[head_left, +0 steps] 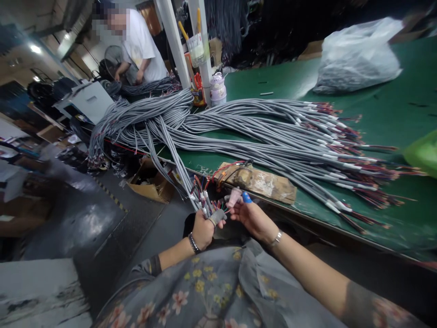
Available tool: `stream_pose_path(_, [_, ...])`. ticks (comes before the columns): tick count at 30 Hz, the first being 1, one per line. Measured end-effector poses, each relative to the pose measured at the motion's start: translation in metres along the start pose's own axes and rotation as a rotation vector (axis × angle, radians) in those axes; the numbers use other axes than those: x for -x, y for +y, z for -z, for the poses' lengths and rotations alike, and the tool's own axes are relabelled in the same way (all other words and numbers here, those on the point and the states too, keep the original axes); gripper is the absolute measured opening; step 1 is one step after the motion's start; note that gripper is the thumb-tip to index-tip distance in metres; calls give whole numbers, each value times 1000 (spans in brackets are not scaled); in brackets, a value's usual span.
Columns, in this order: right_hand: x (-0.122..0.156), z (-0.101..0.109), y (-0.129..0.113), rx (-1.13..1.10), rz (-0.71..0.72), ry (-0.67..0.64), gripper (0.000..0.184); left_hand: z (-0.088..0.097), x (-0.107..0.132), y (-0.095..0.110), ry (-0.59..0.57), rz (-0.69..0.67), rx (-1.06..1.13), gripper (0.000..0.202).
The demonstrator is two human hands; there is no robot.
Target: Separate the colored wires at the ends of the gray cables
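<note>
"At the near edge of the green desk (290, 82), what does the left hand (204, 229) have?"

"It has a bunch of gray cables (178, 171). Its fingers are closed around them, close to some little colored wires (201, 183) that stick out. There is a gray wrap (217, 217) on that hand too."

"And the right hand (254, 219)?"

"It is just to the right. Its fingers are bent and partly open, with the tips by the thin wires. I can't tell if they pinch one. One tip has a blue cover (246, 197), and next to it is a pink cover (235, 197)."

"Where do the cables go?"

"They run far and left, up to a big cable pile (174, 107) on the desk. Lots more long cables (246, 130) stretch to the right, and their colored ends spread out there."

"What else is close by?"

"A worn wooden board (269, 184) lies on the near edge, a bit past the right hand. Under the desk, to the left, is an open cardboard box (152, 182)."

"And far away?"

"A purple bottle (217, 89) stands by a white post (174, 43). To the far right sits a full plastic bag (358, 57). Far left, a person in a white shirt (146, 50) leans over more cables."
</note>
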State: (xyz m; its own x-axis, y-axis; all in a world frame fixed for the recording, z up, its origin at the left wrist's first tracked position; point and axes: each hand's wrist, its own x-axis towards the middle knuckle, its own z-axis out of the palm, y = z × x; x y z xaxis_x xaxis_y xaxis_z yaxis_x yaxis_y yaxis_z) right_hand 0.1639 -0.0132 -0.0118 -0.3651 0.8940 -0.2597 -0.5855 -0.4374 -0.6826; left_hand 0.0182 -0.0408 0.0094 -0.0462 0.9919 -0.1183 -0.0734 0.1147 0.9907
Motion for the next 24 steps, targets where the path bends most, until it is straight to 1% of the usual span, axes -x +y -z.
stream_pose_path(4, [11,1,-4,54,-116,-71,41,7,2,-4,3,0,-31,36])
stream_pose_path(6, [14,-2,-6,89,-131,-85,40,9,2,-8,-1,10,-54,39])
stream_pose_path(8, [15,-6,-7,131,-117,-80,41,10,1,-12,-20,5,-76,40])
stream_pose_path(11, [15,-13,-7,222,-69,-40,41,11,0,-15,-79,-49,-124,41])
stream_pose_path(15, [15,-16,-3,346,-14,-11,42,11,0,-10,-161,-83,-185,44])
stream_pose_path(21, [15,-13,0,409,-19,-36,40,14,-2,0,-359,30,-238,42])
stream_pose_path(22, [15,-13,0,419,-21,-29,41,15,-3,1,-377,43,-239,42])
stream_pose_path(24, [14,-12,1,425,-16,6,42,15,-3,0,-373,42,-232,42])
